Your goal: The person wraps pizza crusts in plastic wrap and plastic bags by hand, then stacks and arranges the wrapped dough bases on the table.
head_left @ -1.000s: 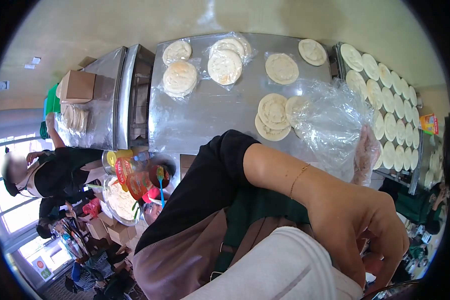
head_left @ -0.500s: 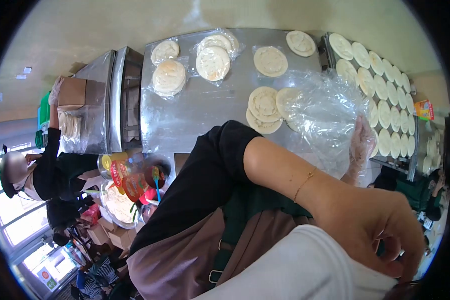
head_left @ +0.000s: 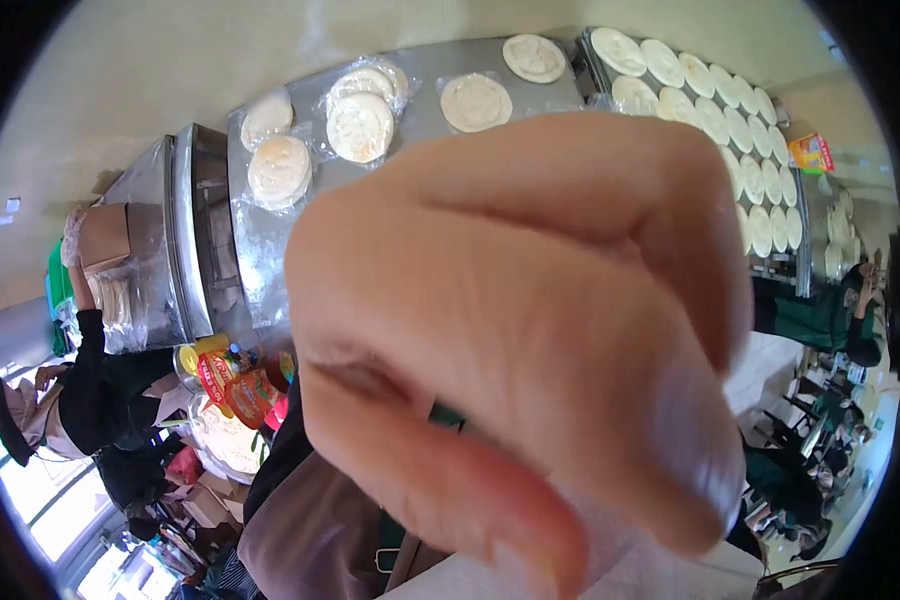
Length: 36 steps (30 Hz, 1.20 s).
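My bare left hand [head_left: 510, 310] fills the middle of the view, very close to the camera. Its fingers are curled in, and whatever they may hold is hidden. My right hand is out of sight. Behind the left hand is a metal table [head_left: 254, 240] with round flatbreads. A stack of flatbreads in clear plastic [head_left: 279, 172] lies at the left, with another bagged stack [head_left: 360, 128] beside it. A single flatbread [head_left: 476, 103] and one at the far edge [head_left: 533, 58] lie further right. The nearer part of the table is covered by my hand.
Rows of flatbreads [head_left: 712, 120] lie on a rack at the right. At the left, a co-worker [head_left: 90, 400] reaches to a cardboard box [head_left: 104, 237] on another metal table. A bowl of pale food [head_left: 225, 435] and red packets [head_left: 253, 398] stand below. More people are at the far right.
My left hand has come from the lower right to right in front of the camera. The view has shifted, and the gloved right hand with the clear plastic bag is hidden now.
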Tool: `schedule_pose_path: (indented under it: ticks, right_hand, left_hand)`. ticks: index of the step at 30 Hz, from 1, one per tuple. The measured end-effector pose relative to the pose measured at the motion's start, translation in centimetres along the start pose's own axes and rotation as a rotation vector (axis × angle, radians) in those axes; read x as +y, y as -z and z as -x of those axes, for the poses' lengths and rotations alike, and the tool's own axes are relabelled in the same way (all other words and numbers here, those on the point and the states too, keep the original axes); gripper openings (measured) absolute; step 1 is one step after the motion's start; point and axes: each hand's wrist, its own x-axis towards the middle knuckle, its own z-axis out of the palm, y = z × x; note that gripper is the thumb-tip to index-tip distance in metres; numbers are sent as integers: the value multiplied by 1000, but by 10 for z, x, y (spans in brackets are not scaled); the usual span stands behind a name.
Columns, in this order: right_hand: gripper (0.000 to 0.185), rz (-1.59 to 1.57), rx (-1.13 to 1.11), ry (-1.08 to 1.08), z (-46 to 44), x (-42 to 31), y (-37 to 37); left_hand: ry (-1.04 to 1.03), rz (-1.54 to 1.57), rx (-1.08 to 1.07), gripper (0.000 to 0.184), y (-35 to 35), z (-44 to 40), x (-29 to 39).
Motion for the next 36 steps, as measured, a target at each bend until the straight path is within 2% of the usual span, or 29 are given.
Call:
schedule_pose_path:
  ticks: [2, 4, 8, 10, 16, 22, 27, 36]
  right_hand:
    - [26, -10, 2, -6, 0, -2, 2]
    - [25, -18, 0, -1, -3, -41, 12]
    - [24, 43, -35, -20, 2, 1, 7]
    - [25, 29, -28, -42, 5, 3, 8]
    - [26, -40, 8, -62, 8, 6, 10]
    - [25, 50, 0, -80, 9, 2, 15]
    - [25, -101, 27, -40, 8, 17, 9]
    - [25, -59, 22, -103, 8, 16, 11]
  left_hand:
    - [-51, -48, 37, 39, -6, 2, 2]
    - [-102, -99, 69, 40, -10, 4, 3]
    - [-227, -247, 20, 45, 8, 19, 19]
    - [-148, -409, 16, 49, 9, 29, 39]
    - [-150, -484, -50, 49, 8, 25, 42]
    - [-118, -575, -91, 50, 6, 22, 44]
    - [-90, -635, -113, 51, 6, 19, 44]
    - [-109, -669, -152, 52, 11, 17, 38]
